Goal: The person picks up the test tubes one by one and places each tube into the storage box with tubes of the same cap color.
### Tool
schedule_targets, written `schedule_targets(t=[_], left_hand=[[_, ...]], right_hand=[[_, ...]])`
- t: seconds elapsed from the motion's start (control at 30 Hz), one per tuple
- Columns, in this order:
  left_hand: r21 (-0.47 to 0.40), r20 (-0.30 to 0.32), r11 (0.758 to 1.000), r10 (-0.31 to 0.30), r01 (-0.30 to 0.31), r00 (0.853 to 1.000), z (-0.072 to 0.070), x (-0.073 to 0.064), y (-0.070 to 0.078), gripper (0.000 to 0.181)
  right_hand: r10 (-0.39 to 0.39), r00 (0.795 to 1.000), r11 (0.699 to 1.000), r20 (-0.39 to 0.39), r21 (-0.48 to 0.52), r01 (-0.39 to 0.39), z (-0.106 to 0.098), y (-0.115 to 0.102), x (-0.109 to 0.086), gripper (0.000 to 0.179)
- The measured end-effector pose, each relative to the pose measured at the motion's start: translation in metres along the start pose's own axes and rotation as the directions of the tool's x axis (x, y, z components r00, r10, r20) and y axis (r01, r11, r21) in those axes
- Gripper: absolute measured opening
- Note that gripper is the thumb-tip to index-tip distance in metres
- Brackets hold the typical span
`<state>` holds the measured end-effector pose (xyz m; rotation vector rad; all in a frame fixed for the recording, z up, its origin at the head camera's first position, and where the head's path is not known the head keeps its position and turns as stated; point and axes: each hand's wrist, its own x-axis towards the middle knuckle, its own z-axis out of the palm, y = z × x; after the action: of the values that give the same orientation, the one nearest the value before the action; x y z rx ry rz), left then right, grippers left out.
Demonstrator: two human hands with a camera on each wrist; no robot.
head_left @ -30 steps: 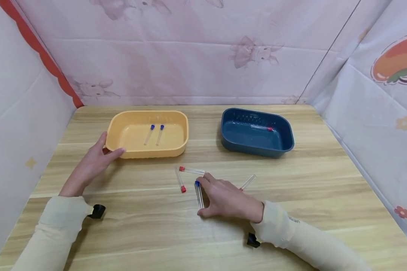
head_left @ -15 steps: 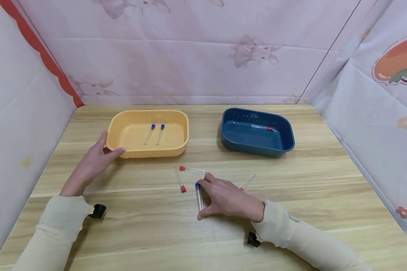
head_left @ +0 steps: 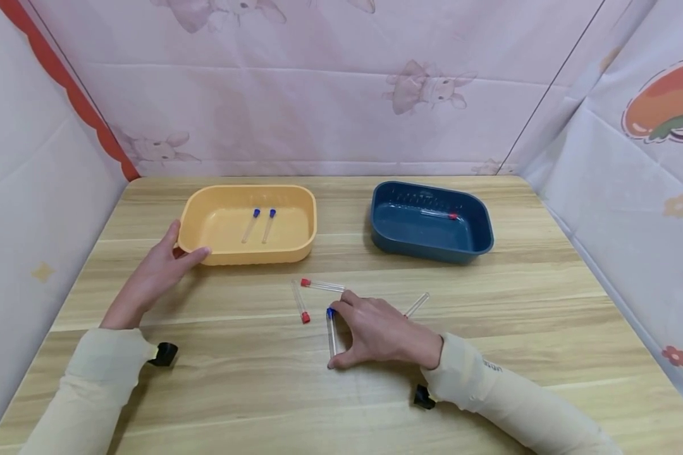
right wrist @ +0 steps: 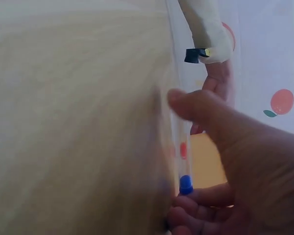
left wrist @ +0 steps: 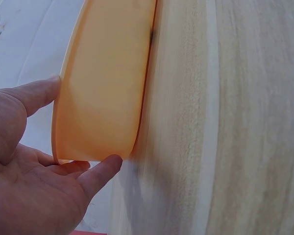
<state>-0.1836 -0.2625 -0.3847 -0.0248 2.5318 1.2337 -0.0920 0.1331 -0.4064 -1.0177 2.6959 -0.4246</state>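
My left hand [head_left: 156, 272] holds the near left corner of a yellow plastic basket [head_left: 250, 258]; the left wrist view shows the fingers against the basket's end wall [left wrist: 105, 78]. Two blue-capped test tubes [head_left: 269, 226] lie inside it. At mid-table my right hand [head_left: 378, 332] pinches a clear test tube [head_left: 331, 335] end to end, thumb at the bottom and forefinger at the blue cap [right wrist: 185, 184]. Beside it lie two red-capped tubes, one slanted [head_left: 300, 301] and one crosswise [head_left: 326, 286]. Another tube [head_left: 418, 304] shows behind the right hand, its red cap mostly hidden.
A dark blue basket [head_left: 432, 249] stands at the back right with one red-capped tube [head_left: 438, 213] in it. Patterned cloth [head_left: 319, 114] hangs behind the wooden table [head_left: 250, 392] and along both sides. Each wrist carries a small black camera [head_left: 164, 354].
The right thumb and the bottom end of the blue-capped tube have shifted slightly left and nearer. The left hand and both baskets have stayed in place.
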Motion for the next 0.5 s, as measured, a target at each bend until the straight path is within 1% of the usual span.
schedule_targets(t=[0.13,0.27,0.4,0.5], left_hand=[[0.001,0.001,1.0,-0.004,0.004,1.0,0.0,0.0,0.0,0.111],[0.003,0.0,1.0,-0.002,0.002,1.0,0.0,-0.001,0.001,0.112],[-0.002,0.002,1.0,0.003,-0.003,1.0,-0.001,-0.002,0.001,0.111],[-0.003,0.004,1.0,0.007,-0.007,1.0,-0.001,-0.002,0.0,0.11]], right_hand=[[-0.003,0.999,0.997,-0.044,0.078,0.006,-0.008,0.001,0.001,0.092],[0.011,0.994,0.985,-0.106,0.172,0.007,-0.025,0.002,0.009,0.084],[0.007,0.988,0.972,-0.157,0.232,0.03,-0.045,0.003,0.022,0.079],[-0.011,0.978,0.966,-0.209,0.251,0.064,-0.057,0.006,0.034,0.075]])
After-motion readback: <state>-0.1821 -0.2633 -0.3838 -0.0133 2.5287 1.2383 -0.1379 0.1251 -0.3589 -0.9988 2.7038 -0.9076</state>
